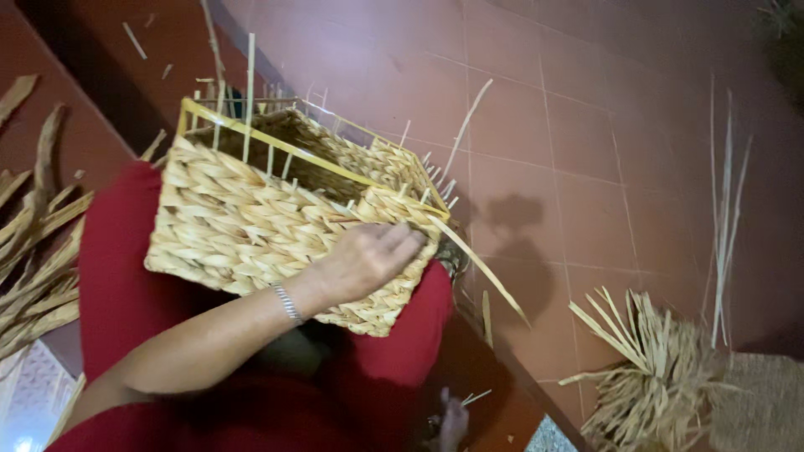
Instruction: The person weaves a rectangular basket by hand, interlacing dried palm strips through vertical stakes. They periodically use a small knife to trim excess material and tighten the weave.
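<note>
Basket [251, 222] of woven straw rests on the person's lap, on the red trousers [126, 276], tilted with its open top turned away from the body. One hand [364, 259], I think the left one, though the view does not make it sure, lies flat on the woven side of the basket near its right end, with fingers together and stretched, pressing and not gripping. A metal bracelet [287, 303] sits on this wrist. The other hand is not visible. Thin stiff strips stick up from the rim of the basket. Loose straw bundle [653, 377] lies on the red tile floor [586, 125], well to the right of the basket, and dry leaves [38, 251] lie to its left.
</note>
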